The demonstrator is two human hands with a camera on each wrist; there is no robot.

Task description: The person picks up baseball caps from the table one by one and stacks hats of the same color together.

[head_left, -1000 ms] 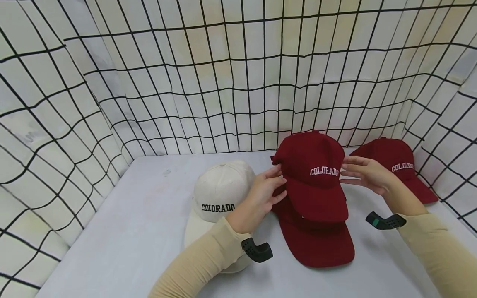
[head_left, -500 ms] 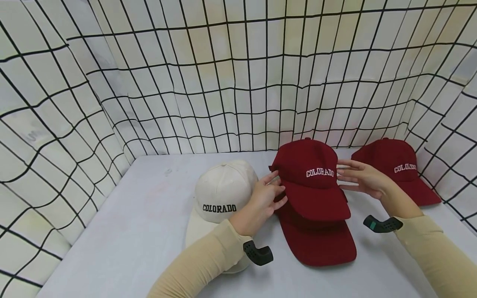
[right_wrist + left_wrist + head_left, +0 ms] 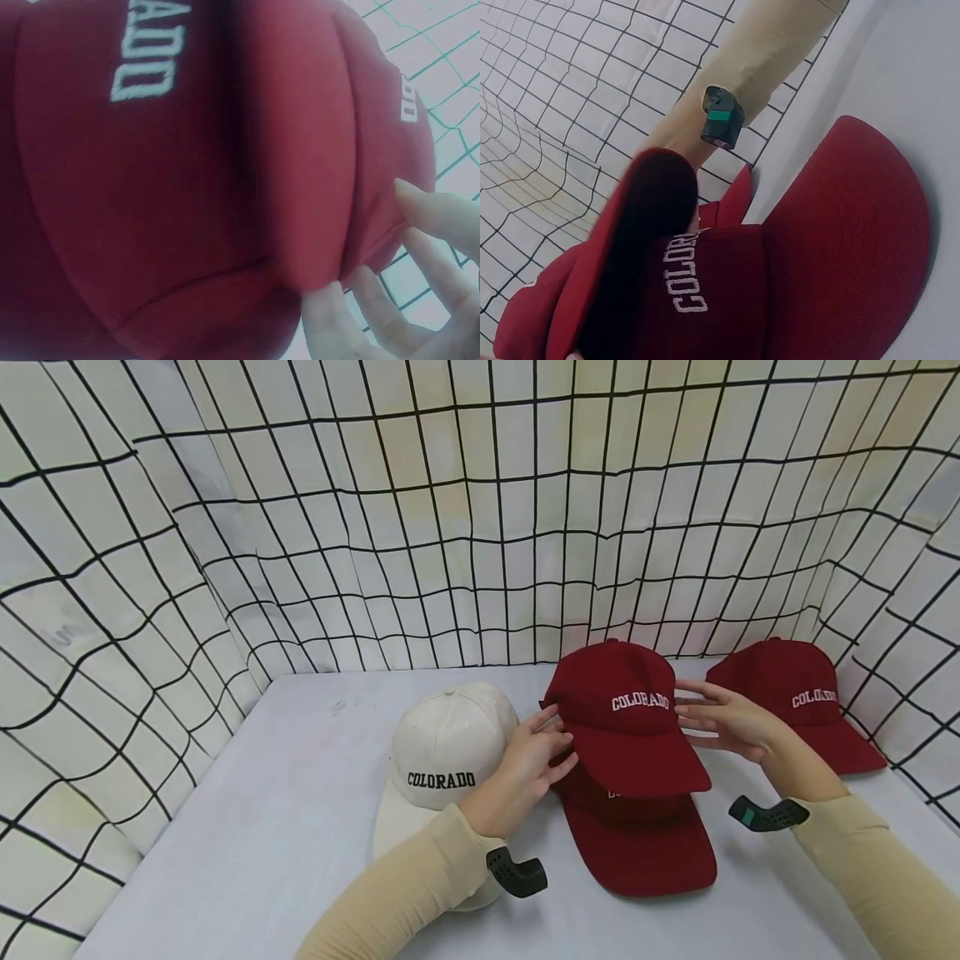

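In the head view, my two hands hold a red baseball cap [image 3: 609, 697] lettered COLORADO from its sides. It sits tilted, brim raised, above a second red cap [image 3: 637, 852], whose brim juts out below. My left hand [image 3: 525, 772] has its fingers at the left edge of the upper cap. My right hand [image 3: 727, 722] has its spread fingers at the right side. The right wrist view shows the fingertips [image 3: 322, 300] touching the cap by the brim. In the left wrist view, a dark gap separates the upper cap from the lower cap [image 3: 712, 292].
A cream COLORADO cap [image 3: 442, 743] stands left of my left hand, partly behind the forearm. Another red cap [image 3: 780, 681] rests at the back right, by the net. Black netting [image 3: 495, 539] surrounds the white table [image 3: 285, 802] at the back and sides.
The upper red cap has come down and slightly left with both hands. Its brim has tipped upward, uncovering part of the lower cap's lettering.
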